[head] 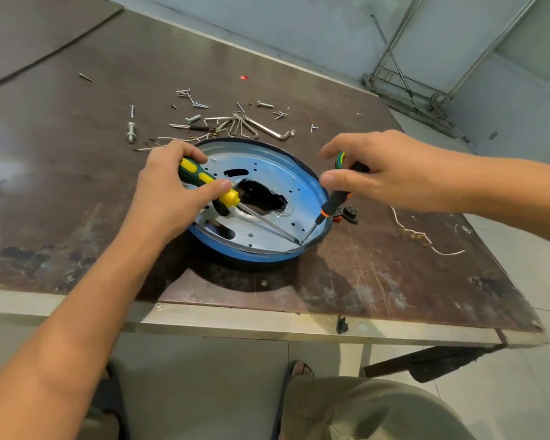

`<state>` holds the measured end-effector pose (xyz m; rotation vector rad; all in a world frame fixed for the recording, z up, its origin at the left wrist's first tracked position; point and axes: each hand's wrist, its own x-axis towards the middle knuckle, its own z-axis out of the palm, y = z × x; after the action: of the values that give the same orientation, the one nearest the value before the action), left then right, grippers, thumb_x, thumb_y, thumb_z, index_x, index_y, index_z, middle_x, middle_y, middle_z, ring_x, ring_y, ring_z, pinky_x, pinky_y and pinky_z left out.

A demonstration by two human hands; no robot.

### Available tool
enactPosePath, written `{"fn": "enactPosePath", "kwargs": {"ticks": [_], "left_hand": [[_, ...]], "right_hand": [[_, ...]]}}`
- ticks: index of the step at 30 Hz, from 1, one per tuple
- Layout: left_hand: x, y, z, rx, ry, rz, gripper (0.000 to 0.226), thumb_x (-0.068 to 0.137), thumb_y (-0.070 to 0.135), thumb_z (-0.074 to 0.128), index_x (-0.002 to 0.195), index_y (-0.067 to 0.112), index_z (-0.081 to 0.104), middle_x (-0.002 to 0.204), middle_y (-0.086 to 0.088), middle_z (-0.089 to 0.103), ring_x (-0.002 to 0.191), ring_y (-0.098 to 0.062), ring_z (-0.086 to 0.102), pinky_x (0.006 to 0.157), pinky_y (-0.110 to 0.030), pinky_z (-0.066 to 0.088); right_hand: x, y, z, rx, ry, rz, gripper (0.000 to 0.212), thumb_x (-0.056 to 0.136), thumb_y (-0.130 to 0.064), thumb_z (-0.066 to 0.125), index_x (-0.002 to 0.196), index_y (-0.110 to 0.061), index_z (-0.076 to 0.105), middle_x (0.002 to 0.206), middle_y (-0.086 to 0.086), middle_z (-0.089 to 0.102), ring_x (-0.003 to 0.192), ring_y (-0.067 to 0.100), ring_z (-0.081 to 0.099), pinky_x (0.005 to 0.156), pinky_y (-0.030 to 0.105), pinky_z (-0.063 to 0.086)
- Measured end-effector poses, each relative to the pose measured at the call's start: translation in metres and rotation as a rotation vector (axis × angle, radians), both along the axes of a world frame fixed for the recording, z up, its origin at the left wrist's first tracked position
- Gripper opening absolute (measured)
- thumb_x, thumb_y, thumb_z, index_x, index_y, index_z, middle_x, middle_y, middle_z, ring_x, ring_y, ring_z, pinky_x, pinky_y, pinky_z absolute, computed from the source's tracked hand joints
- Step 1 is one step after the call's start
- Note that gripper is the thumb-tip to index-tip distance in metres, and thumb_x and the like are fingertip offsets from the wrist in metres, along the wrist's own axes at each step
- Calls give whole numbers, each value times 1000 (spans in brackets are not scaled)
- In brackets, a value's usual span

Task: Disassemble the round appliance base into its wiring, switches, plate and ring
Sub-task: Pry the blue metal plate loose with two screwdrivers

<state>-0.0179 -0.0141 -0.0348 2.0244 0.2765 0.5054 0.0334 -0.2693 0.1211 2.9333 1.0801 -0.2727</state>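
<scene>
On the brown surface (77, 185), the left hand (169, 198) has its grip curled round the yellow-and-green handle of a screwdriver (204, 181). Its shaft slants across the metal plate (273, 166) of the round appliance base (251, 241), which sits near the front edge with loose screws and hex keys (251, 125) just behind. The right hand (394, 176) has its grip pinched on a black-and-orange screwdriver (335, 200), both tips meeting inside the blue ring (261, 258) at its near right; beyond lie a black switch (350, 214) and a white wire (426, 241).
</scene>
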Motion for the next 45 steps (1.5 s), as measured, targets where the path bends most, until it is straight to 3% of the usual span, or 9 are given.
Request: {"fn": "enactPosePath", "kwargs": {"ticks": [3, 6, 13, 17, 22, 28, 34, 38, 45], "left_hand": [[0, -1, 0, 2, -5, 6, 40, 79, 40, 83, 109, 30, 58, 114, 1, 50, 85, -1, 48, 68, -16, 34], [0, -1, 1, 0, -4, 5, 39, 79, 39, 83, 108, 31, 57, 115, 1, 50, 86, -2, 49, 68, -16, 35], [1, -1, 0, 7, -2, 5, 40, 79, 41, 82, 108, 32, 57, 115, 2, 49, 86, -1, 48, 68, -16, 35], [1, -1, 1, 5, -4, 7, 39, 79, 41, 83, 107, 31, 57, 115, 2, 49, 86, -3, 49, 69, -16, 35], [0, -2, 1, 11, -5, 8, 39, 79, 41, 83, 107, 31, 58, 115, 2, 49, 86, -3, 49, 68, -17, 36], [0, -1, 2, 12, -1, 2, 39, 80, 41, 82, 108, 31, 57, 115, 2, 50, 86, -4, 49, 69, -17, 36], [-1, -1, 2, 5, 3, 8, 38, 79, 40, 83, 107, 31, 58, 115, 1, 50, 87, -6, 48, 69, -16, 34], [-1, -2, 3, 2, 0, 8, 39, 79, 40, 83, 107, 30, 59, 113, 2, 50, 85, -3, 49, 68, -16, 35], [-1, -1, 3, 2, 6, 2, 39, 79, 40, 82, 108, 31, 58, 115, 1, 50, 87, -7, 49, 69, -16, 35]], "right_hand": [[-2, 0, 3, -53, -57, 134, 14, 98, -15, 64, 108, -24, 70, 95, -12, 69, 78, 0, 60, 73, 16, 47], [-4, 0, 3, -120, -86, 278, 43, 83, 7, 64, 111, -25, 70, 104, -9, 64, 92, 11, 55, 77, 14, 40], [-6, 2, -6, 257, 34, -6, 18, 95, -42, 66, 100, -26, 70, 76, -12, 72, 66, 1, 66, 57, 15, 49], [-8, -1, -9, -69, -280, 52, 42, 100, -57, 38, 101, -20, 58, 60, -5, 55, 55, 14, 55, 50, 32, 37], [-9, -1, 11, -175, -107, 274, 20, 96, -27, 58, 116, -28, 62, 90, -12, 61, 76, -1, 57, 66, 13, 40], [-3, -2, 8, -129, -97, 190, 67, 94, -70, 26, 133, -21, 51, 61, -5, 58, 65, 0, 56, 53, 26, 34], [-2, -4, 9, -108, -35, 327, 45, 96, -16, 62, 139, -23, 52, 101, -8, 56, 85, -14, 51, 71, 6, 36], [-8, 2, 3, -24, -21, 240, 54, 96, -55, 50, 140, -24, 51, 97, -12, 70, 78, -5, 60, 68, 7, 39], [-3, 3, 5, 25, -2, 225, 35, 89, -7, 67, 116, -28, 66, 98, -21, 64, 85, -11, 60, 71, 5, 43]]}}
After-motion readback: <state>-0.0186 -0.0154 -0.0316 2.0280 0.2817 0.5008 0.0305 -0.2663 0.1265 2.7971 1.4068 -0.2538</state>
